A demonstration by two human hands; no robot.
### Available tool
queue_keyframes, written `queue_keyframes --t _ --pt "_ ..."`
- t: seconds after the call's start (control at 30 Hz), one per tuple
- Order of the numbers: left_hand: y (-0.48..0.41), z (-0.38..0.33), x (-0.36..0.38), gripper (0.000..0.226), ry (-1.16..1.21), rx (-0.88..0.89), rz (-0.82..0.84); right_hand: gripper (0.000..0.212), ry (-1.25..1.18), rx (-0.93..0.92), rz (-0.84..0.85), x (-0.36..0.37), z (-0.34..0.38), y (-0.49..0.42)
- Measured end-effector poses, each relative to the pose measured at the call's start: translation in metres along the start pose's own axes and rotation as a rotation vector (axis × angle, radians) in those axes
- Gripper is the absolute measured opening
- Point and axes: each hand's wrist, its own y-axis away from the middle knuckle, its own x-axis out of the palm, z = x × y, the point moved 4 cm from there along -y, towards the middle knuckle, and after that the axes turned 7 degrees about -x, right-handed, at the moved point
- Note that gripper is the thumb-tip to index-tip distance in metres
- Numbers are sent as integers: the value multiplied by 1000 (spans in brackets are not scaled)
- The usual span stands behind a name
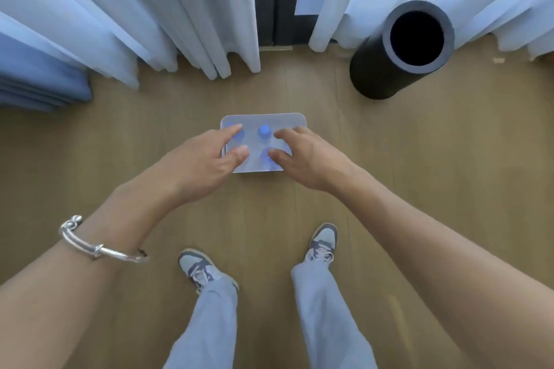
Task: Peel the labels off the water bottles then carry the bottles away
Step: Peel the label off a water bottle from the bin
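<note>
On the wooden floor (419, 189), the bottles (264, 131) stand packed at 12 o'clock; both hands, left (207, 159) and right (308, 156), hover with grip spread, best closing on outer caps.

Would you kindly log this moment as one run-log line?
phase: reaching | left hand: open | right hand: open | bottle pack: on floor, blue caps up

Left hand (207, 159) and right hand (308, 156) outstretched, fingers spread
</note>
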Motion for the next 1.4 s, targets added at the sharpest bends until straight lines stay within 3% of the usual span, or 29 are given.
queue_keyframes --t 0.3,0.57,0.73,0.8,0.93,1.1,1.3,1.4 --pt "-151 84 86 54 80 -18 -69 45 13 55 -87 99 -77 -136" --pt "-227 155 153 53 150 -23 -159 43 199 -73 -85 189 -107 -215" --pt "-261 184 160 58 198 -12 -195 40 322 -164 -113 205 -104 -255" --pt "-273 191 157 65 237 20 -212 39 332 -202 -113 203 -98 -271" --pt "-295 207 166 103 184 35 -152 45 279 -251 -70 206 -89 -294" --pt "-318 209 186 109 179 72 -104 53 371 -353 -113 214 -83 -301" --pt "-320 208 187 73 279 5 -235 50 405 -373 -67 216 -79 -311" --pt "-313 212 196 41 336 -53 -306 46 382 -389 -52 222 -77 -311"
